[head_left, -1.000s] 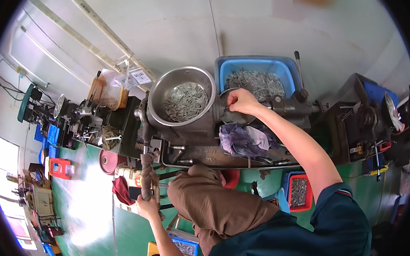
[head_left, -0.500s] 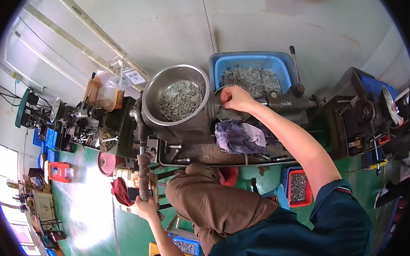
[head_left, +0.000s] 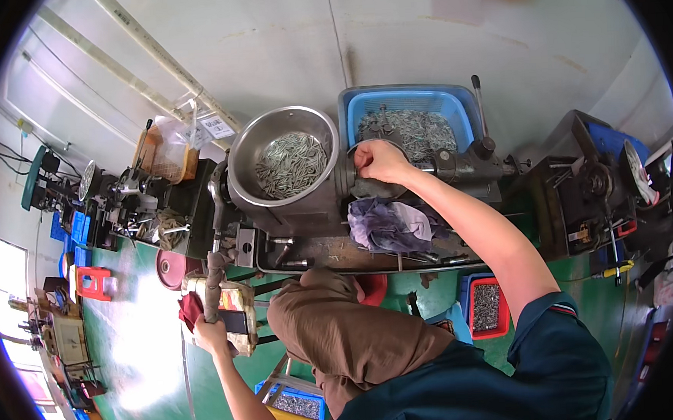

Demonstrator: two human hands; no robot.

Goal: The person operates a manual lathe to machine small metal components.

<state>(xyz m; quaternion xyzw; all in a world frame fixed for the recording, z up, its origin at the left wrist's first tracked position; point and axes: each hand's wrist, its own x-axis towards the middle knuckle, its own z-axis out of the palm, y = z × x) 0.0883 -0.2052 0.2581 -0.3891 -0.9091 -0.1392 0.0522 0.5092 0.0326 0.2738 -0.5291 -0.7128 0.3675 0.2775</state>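
My left hand [head_left: 210, 334] is closed round the lower end of a long lever [head_left: 214, 281], whose grip is wrapped in brownish cloth. At the spindle of a grey bench lathe [head_left: 307, 221], my right hand [head_left: 380, 162] is pinched, its fingertips hiding whatever is between them. Left of that hand, a steel pot [head_left: 243, 165] on the machine holds many small metal pins [head_left: 292, 167]. Behind it stands a blue basket [head_left: 466, 119] of similar thin metal pieces. A purple rag [head_left: 375, 225] hangs just below my right wrist.
Under the lathe runs a metal tray [head_left: 331, 250] with tool holders. Beside the lever, a dark flat phone-like object [head_left: 237, 322] lies on a pale box near a dark red cloth [head_left: 190, 309]. A red bin [head_left: 503, 319] of parts sits on the green floor. More machines stand at both sides.
My left hand has swung the lever to the left and slightly upward in view, exposing more of the pale box. My right hand stays pinched at the spindle.
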